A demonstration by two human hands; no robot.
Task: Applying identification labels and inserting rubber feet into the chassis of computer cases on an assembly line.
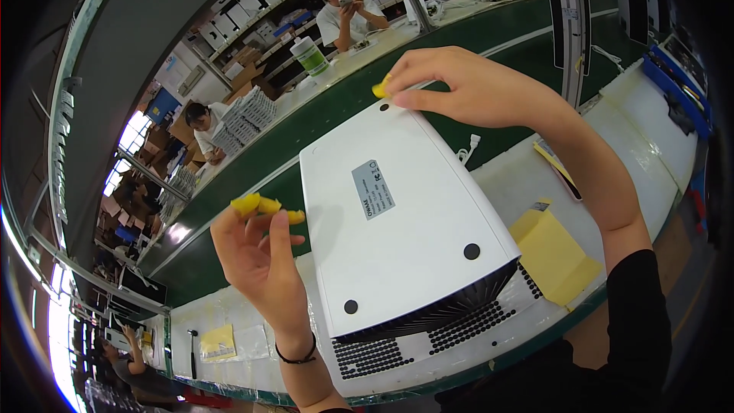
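Observation:
A white box-shaped device (413,252) lies in front of me with a grey label (373,189) facing up and dark ribs along its near end. Round black foot pads (472,252) mark three of its corners; the far left corner shows only a faint ring. At the far right corner, my right hand (459,88) has its thumb and fingers drawn together beside a pad; anything between them is hidden. My left hand (264,268) hovers off the device's left side, fingers loosely bent and apart, with nothing visible in it. Yellow finger covers (245,204) sit on fingertips of both hands.
Rows of loose black pads (367,357) lie on the bench before the device. Yellow backing paper (552,252) is to the right, a white cable plug (474,141) beyond it. A green conveyor (344,111) runs behind; a metal post (569,38) stands right. Other people work across.

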